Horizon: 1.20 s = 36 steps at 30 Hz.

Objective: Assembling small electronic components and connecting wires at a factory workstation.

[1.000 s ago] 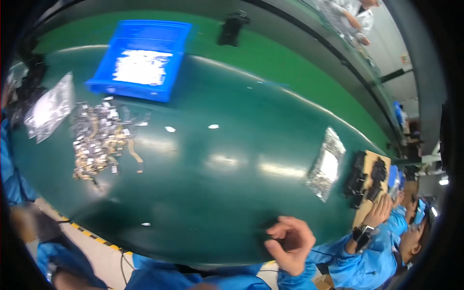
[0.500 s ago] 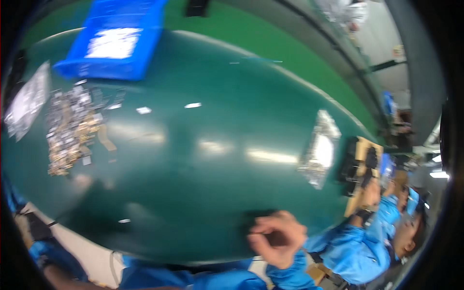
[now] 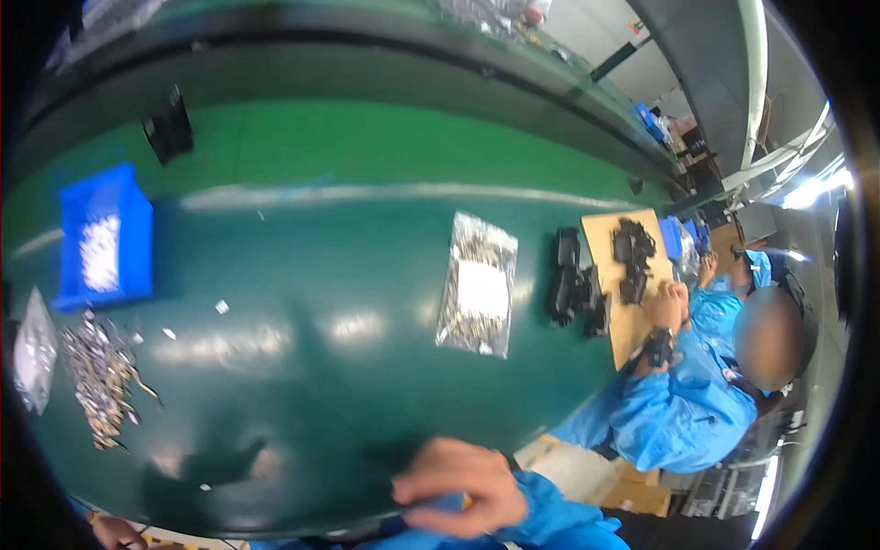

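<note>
My right hand [image 3: 463, 486] is over the near edge of the green table [image 3: 367, 403]. It is open and slightly blurred, the fingers reaching left with a gap above the thumb, and I see nothing in it. At the lower left rim a patch of skin [image 3: 117, 532] shows; whether it is my left hand I cannot make out, and no fingers are clear. A pile of small metal parts [image 3: 99, 376] lies on the left of the table. Farther right is a clear bag of small metal parts [image 3: 478, 293] with a white label.
A blue bin [image 3: 136, 240] holding white pieces stands at the far left, above a clear plastic bag [image 3: 35, 353]. Black moulded parts [image 3: 573, 284] lie beside a cardboard sheet [image 3: 600, 234]. A co-worker in a blue jacket [image 3: 678, 412] works at the right.
The view has swung right, so the bin and metal pile sit farther left in it. My right hand's fingers have gone from a curled ring to stretched leftward.
</note>
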### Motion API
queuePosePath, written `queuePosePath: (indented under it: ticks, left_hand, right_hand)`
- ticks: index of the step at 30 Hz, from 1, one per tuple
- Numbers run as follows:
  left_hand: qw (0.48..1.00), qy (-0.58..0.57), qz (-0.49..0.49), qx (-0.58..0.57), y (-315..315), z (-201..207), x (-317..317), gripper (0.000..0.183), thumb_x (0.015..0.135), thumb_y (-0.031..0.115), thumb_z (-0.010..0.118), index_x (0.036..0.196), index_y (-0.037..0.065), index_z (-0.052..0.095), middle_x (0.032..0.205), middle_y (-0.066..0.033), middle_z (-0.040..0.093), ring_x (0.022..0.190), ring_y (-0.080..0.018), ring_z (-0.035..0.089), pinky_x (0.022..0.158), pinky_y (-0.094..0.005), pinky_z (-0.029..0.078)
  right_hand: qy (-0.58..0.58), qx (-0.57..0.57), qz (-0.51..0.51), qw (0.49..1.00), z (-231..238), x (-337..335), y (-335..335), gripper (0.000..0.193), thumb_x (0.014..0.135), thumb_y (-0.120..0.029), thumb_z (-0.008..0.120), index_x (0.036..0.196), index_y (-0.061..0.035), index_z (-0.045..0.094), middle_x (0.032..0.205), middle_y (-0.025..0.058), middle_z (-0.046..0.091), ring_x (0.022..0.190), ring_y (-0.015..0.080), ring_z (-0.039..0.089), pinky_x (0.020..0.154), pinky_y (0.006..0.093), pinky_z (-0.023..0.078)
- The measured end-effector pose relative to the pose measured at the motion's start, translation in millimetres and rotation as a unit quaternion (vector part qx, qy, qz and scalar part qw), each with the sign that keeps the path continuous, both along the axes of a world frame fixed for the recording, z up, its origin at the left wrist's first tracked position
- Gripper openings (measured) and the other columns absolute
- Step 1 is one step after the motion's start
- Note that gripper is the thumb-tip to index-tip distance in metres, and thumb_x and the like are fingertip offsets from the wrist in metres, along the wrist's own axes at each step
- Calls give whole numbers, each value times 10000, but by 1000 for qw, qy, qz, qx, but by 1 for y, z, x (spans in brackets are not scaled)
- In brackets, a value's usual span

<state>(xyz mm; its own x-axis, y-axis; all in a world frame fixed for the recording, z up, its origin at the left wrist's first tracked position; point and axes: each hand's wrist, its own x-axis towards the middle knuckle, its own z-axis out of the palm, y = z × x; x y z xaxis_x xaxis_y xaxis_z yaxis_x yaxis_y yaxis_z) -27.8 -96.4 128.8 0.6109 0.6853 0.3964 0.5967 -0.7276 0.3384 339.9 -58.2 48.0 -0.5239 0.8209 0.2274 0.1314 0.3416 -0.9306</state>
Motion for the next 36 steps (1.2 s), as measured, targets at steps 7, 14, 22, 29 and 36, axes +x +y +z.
queuePosePath:
  ticks: [7,14,22,29,36]
  left_hand:
    - [993,-6,-13,-116,5,-1,-14,410,914,149,713,1307,34,737,1218,-143,778,939,-291,729,901,-448,535]
    - [997,-55,-13,-46,17,6,8,425,849,150,760,1272,117,776,1160,-99,792,929,-234,724,847,-414,530]
    - [997,-55,35,-51,0,-11,-21,509,796,89,824,1298,45,755,1091,-76,784,907,-234,703,780,-385,513]
    - [996,-20,57,-59,18,-25,-14,575,855,134,803,1416,58,703,1094,-66,753,910,-232,666,835,-367,501]
    - [986,16,140,-90,-5,-16,-29,483,859,134,828,1333,82,752,1052,-78,763,885,-257,703,830,-369,534]
  right_hand:
    - [-433,208,-288,829,59,75,63,605,747,-127,893,1305,-38,678,1296,147,683,1205,378,588,1064,472,479]
    - [-545,220,-289,755,16,136,75,298,681,-81,903,915,-115,722,947,64,711,960,340,591,892,451,480]
    - [-436,305,-144,834,69,9,51,334,650,11,798,944,-148,795,979,-2,724,949,292,577,860,415,476]
    - [-381,335,111,855,14,-61,69,336,775,-94,763,1077,-237,799,1124,-81,666,1036,216,602,868,387,463]
    - [-289,379,102,873,-3,-98,60,212,817,-270,850,1016,-229,790,909,-83,677,940,168,595,804,369,424]
